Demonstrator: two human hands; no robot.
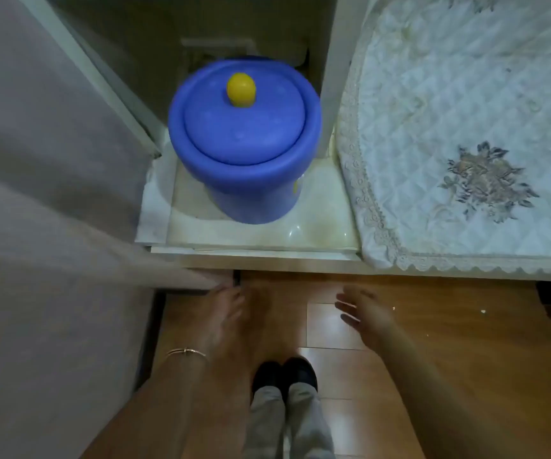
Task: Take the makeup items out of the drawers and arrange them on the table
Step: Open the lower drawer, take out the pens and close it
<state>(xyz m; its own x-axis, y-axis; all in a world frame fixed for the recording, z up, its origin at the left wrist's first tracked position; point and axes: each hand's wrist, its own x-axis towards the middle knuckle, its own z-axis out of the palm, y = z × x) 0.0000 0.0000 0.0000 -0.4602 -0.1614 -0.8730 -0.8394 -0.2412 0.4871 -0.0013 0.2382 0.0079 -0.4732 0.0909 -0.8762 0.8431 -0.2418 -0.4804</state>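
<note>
I look straight down at the floor. My left hand [231, 313] hangs low at the centre left, fingers stretched out and blurred, its tips close to the lower edge of a grey panel [52, 193]; a thin bracelet sits on the wrist. My right hand [363, 314] is spread open over the wooden floor, holding nothing. No makeup items or drawers are visible. A surface draped in a white quilted cloth [466, 127] with lace trim and a flower pattern fills the right side.
A blue lidded bin [244, 144] with a yellow knob stands on a pale tiled step in a narrow gap between the grey panel and the covered surface. My feet in dark slippers [284, 376] stand on the wooden floor [433, 326].
</note>
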